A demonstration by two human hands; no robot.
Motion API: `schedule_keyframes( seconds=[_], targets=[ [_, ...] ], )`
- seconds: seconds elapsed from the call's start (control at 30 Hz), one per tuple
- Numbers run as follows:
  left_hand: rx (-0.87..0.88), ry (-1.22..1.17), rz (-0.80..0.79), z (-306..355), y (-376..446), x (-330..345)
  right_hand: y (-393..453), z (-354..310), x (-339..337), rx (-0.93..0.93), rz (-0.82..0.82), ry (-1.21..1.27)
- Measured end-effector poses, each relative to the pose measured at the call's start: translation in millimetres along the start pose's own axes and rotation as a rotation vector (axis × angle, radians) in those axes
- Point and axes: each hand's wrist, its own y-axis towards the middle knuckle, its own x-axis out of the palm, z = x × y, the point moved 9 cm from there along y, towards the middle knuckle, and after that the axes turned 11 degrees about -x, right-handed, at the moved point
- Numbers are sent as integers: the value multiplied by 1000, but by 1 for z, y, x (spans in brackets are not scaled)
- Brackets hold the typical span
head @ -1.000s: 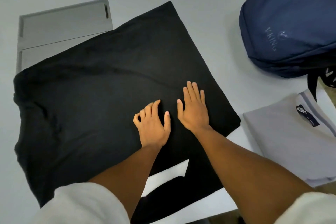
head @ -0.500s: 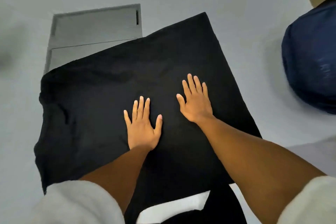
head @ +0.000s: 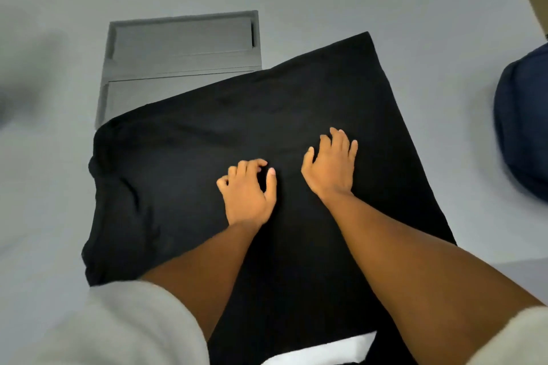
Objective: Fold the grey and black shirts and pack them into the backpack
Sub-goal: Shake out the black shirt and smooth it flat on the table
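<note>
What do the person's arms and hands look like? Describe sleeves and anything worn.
Both forearms are bare. The left arm's pale off-white sleeve ends above the elbow, as does the right sleeve. No rings, watch or gloves show on the left hand or right hand.

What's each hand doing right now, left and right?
Left hand: fingers curled, on the black shirt; whether it pinches cloth cannot be told.
Right hand: open, fingers loosely bent, resting on the shirt.
</note>
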Motion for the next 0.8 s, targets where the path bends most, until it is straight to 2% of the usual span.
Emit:
schedule_keyframes(
  seconds=[0.07,0.17,0.37,0.5,0.63,0.7,0.8],
  targets=[
    [-5,-81,33,-3,35,-16,22,-28,-9,-71,37,60],
    [-67,-127,91,-14,86,-41,57,-71,-13,-179,-8,111],
    [-220,-55,93,-57,176,-70,111,-148,-10,-392,-121,119],
    [-222,-105,-77,-85,220,-73,137,-185,4,-473,-191,133],
    [-165,76,-291,-100,228,-64,154,-205,23,-488,-298,180],
    [-133,101,-330,-101,226,-65,158,-214,32,-509,-354,109],
    [-34,69,-298,-93,224,-77,159,-220,39,-523,-426,45]
  ],
)
